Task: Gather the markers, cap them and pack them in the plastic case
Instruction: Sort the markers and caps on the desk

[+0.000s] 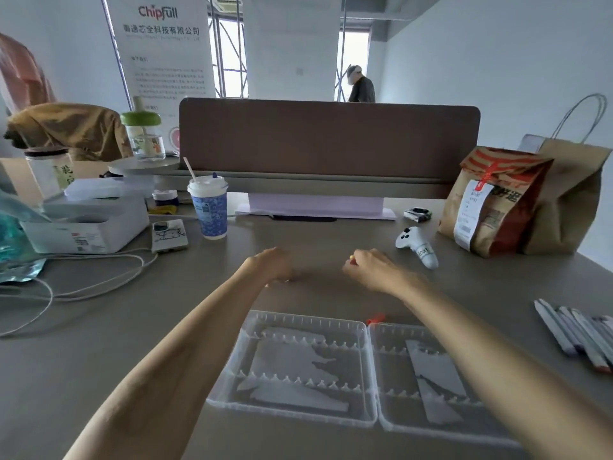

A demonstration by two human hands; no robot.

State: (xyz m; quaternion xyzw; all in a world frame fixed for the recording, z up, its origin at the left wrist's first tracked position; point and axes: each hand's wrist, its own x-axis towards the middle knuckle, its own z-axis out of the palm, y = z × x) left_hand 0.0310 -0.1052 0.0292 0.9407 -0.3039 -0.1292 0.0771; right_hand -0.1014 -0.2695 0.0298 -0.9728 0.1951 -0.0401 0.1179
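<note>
Beyond the plastic case (298,360) the right hand (374,268) pinched a likely red marker (351,257) — whether the left hand (272,263) gripped anything couldn't be told. Pressed askew, it might roll away.

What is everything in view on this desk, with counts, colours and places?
plastic case: one, clear, open, near centre, no markers inside
markers: bundle, grey-white, right edge, count unclear
red piece: one, at the case's far edge
controller: one, white, right of the hands
paper bags: two, brown, far right
cup: one, blue-white, with straw, far left-centre
phone: one, pale, beside the cup
white box: one, far left
cables: white, left, count unclear
left hand: one, fingers curled, beyond the case
right hand: one, pinches a small red thing
</note>
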